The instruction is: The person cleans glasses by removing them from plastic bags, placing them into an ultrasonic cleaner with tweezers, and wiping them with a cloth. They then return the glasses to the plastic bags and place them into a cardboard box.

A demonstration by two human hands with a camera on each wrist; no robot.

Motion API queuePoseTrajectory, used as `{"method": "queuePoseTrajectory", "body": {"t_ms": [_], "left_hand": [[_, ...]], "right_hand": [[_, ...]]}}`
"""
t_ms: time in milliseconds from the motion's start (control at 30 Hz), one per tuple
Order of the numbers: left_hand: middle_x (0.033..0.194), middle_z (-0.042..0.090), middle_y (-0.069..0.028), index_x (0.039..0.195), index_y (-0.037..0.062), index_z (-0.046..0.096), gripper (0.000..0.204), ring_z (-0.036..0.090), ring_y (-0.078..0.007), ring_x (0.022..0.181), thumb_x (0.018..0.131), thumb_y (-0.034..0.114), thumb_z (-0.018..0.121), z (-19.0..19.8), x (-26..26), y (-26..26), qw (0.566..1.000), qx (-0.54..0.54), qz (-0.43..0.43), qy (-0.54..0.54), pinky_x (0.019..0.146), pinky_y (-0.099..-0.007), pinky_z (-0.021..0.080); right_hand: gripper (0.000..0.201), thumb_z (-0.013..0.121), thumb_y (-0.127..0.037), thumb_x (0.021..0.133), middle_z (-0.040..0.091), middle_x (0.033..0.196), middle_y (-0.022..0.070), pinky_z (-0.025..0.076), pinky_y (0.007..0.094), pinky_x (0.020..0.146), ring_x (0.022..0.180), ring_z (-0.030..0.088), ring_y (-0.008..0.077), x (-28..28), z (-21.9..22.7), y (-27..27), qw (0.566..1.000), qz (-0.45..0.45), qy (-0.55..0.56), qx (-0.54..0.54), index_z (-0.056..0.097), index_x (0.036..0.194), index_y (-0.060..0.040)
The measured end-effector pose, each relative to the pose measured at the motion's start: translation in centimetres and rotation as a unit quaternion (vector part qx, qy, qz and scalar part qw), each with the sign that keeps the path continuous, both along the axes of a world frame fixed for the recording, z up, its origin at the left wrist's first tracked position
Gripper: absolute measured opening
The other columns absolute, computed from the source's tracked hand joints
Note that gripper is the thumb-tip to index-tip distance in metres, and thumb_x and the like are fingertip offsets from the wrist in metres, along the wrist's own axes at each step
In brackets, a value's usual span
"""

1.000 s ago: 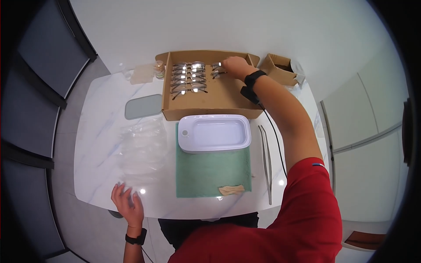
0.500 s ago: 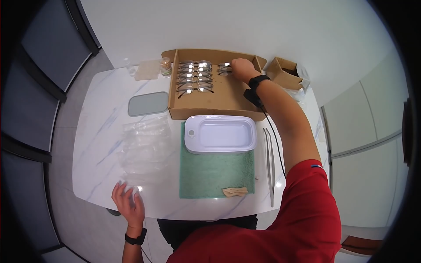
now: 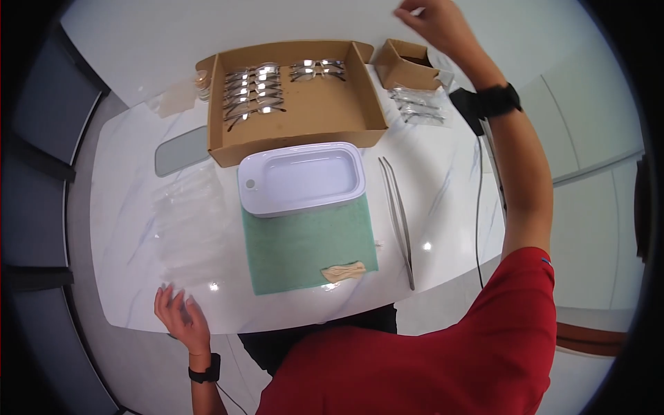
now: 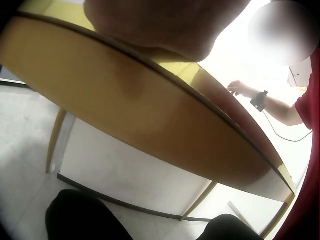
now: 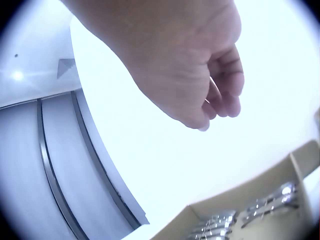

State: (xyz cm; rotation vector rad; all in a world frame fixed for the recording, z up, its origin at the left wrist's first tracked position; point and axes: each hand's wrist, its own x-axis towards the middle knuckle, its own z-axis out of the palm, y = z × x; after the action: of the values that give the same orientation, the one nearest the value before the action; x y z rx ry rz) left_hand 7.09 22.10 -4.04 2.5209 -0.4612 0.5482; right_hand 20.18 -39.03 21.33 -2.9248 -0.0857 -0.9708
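My right hand (image 3: pixel 437 26) is raised in the air behind the cardboard box (image 3: pixel 325 114). Its fingers bend loosely with nothing between them, as the right wrist view shows. Inside the box, two pairs of eyeglasses (image 3: pixel 317 72) lie at the back right. Several more eyeglasses (image 3: pixel 252 93) are lined up in a column on the left. My left hand (image 3: pixel 182 319) hangs relaxed at the table's front left edge, fingers slightly bent and holding nothing. Nearest to it is a spread of clear plastic bags (image 3: pixel 190 235).
A white cleaner tub (image 3: pixel 301 176) stands on a green cloth (image 3: pixel 304 242), with a beige cloth piece (image 3: pixel 344 271) at its corner. Long tweezers (image 3: pixel 399 221) lie to the right. Bagged glasses (image 3: pixel 419 107), a small carton (image 3: pixel 407 66), a grey lid (image 3: pixel 181 151) and a jar (image 3: pixel 203 83) surround the box.
My right hand has let go of the eyeglasses at the box's back right and lifted up and to the right. The head view has shifted. The left hand stays where it was.
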Motion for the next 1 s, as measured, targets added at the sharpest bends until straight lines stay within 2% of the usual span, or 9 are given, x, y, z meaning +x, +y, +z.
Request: {"method": "queuePoseTrajectory", "body": {"t_ms": [67, 133, 200, 267, 333, 433, 533, 733, 1000], "left_hand": [[0.133, 0.056, -0.0168, 0.109, -0.0016, 0.063, 0.020, 0.044, -0.0390, 0.134, 0.090, -0.005, 0.056, -0.2, -0.1, 0.3, 1.000, -0.002, -0.004, 0.001, 0.106, -0.0485, 0.041], [0.132, 0.056, -0.0176, 0.108, -0.0024, 0.062, 0.020, 0.045, -0.0402, 0.132, 0.089, -0.004, 0.058, -0.3, 0.0, 0.2, 1.000, -0.011, -0.005, -0.005, 0.104, -0.0494, 0.042], [0.131, 0.057, -0.0180, 0.108, -0.0026, 0.062, 0.020, 0.046, -0.0409, 0.131, 0.088, -0.003, 0.059, -0.3, -0.1, 0.2, 1.000, -0.009, -0.004, -0.008, 0.103, -0.0499, 0.043], [0.131, 0.057, -0.0181, 0.108, -0.0022, 0.062, 0.019, 0.046, -0.0410, 0.131, 0.088, -0.003, 0.059, -0.3, -0.2, 0.2, 1.000, -0.001, 0.000, -0.008, 0.104, -0.0500, 0.043], [0.131, 0.056, -0.0180, 0.107, -0.0021, 0.062, 0.019, 0.046, -0.0408, 0.131, 0.089, -0.002, 0.059, -0.2, -0.3, 0.1, 1.000, -0.001, -0.002, -0.011, 0.104, -0.0501, 0.042], [0.131, 0.056, -0.0176, 0.107, -0.0020, 0.062, 0.019, 0.045, -0.0404, 0.131, 0.089, -0.002, 0.059, -0.1, -0.4, 0.1, 1.000, 0.005, 0.001, -0.013, 0.105, -0.0500, 0.042], [0.131, 0.056, -0.0171, 0.107, -0.0015, 0.062, 0.019, 0.046, -0.0402, 0.130, 0.089, -0.002, 0.060, -0.6, -0.3, 0.2, 1.000, -0.002, 0.000, -0.017, 0.106, -0.0500, 0.041], [0.129, 0.057, -0.0170, 0.107, -0.0006, 0.062, 0.019, 0.046, -0.0407, 0.129, 0.088, -0.001, 0.061, -0.2, -0.5, 0.1, 0.999, 0.001, -0.003, -0.033, 0.106, -0.0504, 0.040], [0.128, 0.058, -0.0167, 0.107, -0.0011, 0.062, 0.020, 0.047, -0.0393, 0.129, 0.087, -0.002, 0.061, -0.4, -0.5, 0.6, 0.996, -0.018, -0.014, -0.083, 0.106, -0.0497, 0.040]], "right_hand": [[0.034, 0.071, -0.039, 0.088, 0.073, 0.081, 0.0128, 0.054, 0.0390, 0.068, 0.073, 0.070, 0.0310, -3.7, -0.2, -5.5, 0.996, -0.090, -0.014, -0.007, 0.073, 0.089, -0.0054], [0.038, 0.071, -0.040, 0.088, 0.073, 0.077, 0.0122, 0.054, 0.0387, 0.067, 0.069, 0.069, 0.0297, -7.1, -3.4, -10.1, 0.973, -0.204, 0.021, 0.110, 0.072, 0.085, -0.0023], [0.047, 0.072, -0.046, 0.086, 0.073, 0.079, 0.0134, 0.053, 0.0381, 0.067, 0.070, 0.068, 0.0273, -10.1, -10.5, -16.5, 0.937, -0.211, 0.070, 0.270, 0.072, 0.086, 0.0005], [0.051, 0.074, -0.050, 0.083, 0.072, 0.082, 0.0138, 0.052, 0.0370, 0.068, 0.074, 0.068, 0.0242, -12.7, -17.8, -20.0, 0.902, -0.310, 0.088, 0.287, 0.071, 0.087, 0.0015], [0.043, 0.079, -0.042, 0.082, 0.068, 0.079, 0.0066, 0.050, 0.0322, 0.065, 0.069, 0.061, 0.0150, -14.4, -23.2, -22.1, 0.905, -0.350, 0.073, 0.231, 0.069, 0.090, -0.0018], [0.046, 0.081, -0.043, 0.076, 0.071, 0.085, 0.0125, 0.052, 0.0344, 0.072, 0.079, 0.068, 0.0225, -14.6, -23.3, -19.0, 0.845, -0.361, 0.098, 0.381, 0.070, 0.091, -0.0001], [0.045, 0.083, -0.040, 0.074, 0.071, 0.084, 0.0117, 0.052, 0.0340, 0.073, 0.080, 0.068, 0.0221, -14.5, -23.5, -18.2, 0.840, -0.323, 0.093, 0.426, 0.070, 0.091, -0.0006], [0.030, 0.080, -0.029, 0.076, 0.073, 0.084, 0.0117, 0.054, 0.0356, 0.075, 0.080, 0.070, 0.0254, -15.1, -21.5, -17.3, 0.896, -0.282, 0.096, 0.328, 0.072, 0.089, -0.0041], [0.018, 0.073, -0.020, 0.080, 0.074, 0.086, 0.0111, 0.055, 0.0391, 0.075, 0.082, 0.071, 0.0288, -19.2, -11.8, -10.5, 0.955, -0.206, 0.049, 0.210, 0.072, 0.092, -0.0065]]}}
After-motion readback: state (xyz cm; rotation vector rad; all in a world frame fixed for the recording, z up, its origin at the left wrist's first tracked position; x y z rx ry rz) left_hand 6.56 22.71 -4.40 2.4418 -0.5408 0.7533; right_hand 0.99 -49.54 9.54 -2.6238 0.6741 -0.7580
